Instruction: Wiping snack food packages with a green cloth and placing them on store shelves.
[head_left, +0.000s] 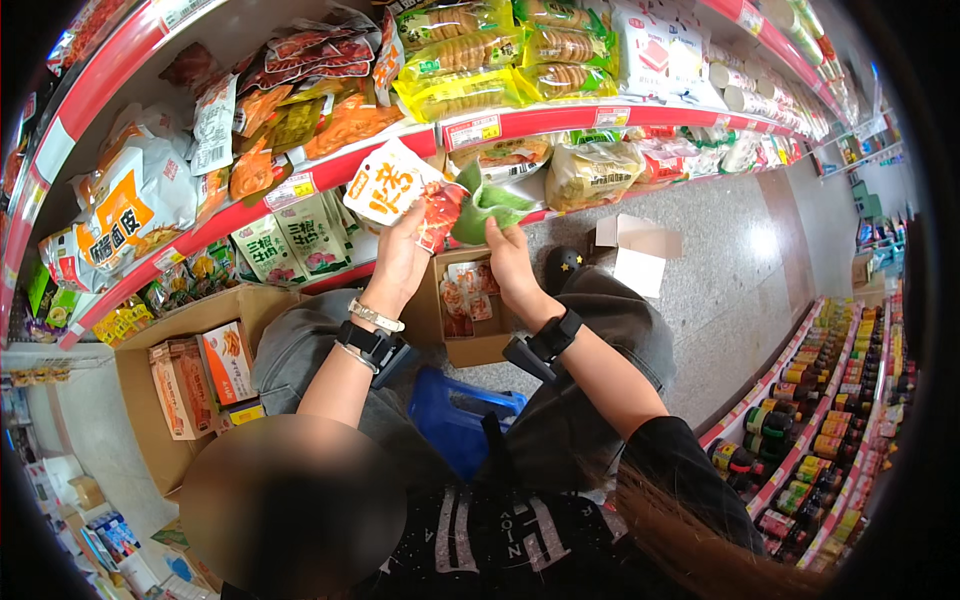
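Note:
My left hand (400, 259) grips a red-and-white snack packet (394, 187) by its lower edge, its printed face turned up. Against the packet's right side, my right hand (513, 262) pinches a crumpled green cloth (487, 206) between thumb and fingers. Both hands are raised in front of the red-edged shelf. Below them, between my knees, stands an open cardboard box (480, 351) with several similar red-and-white packets (469, 292) inside.
Snack bags and yellow biscuit packs (461, 56) fill the shelves ahead. At left sits a large open carton (139, 397) holding boxes. A blue plastic stool (450, 420) is beneath me. A small open white box (637, 251) lies on the floor; bottle shelves (806, 420) line the right.

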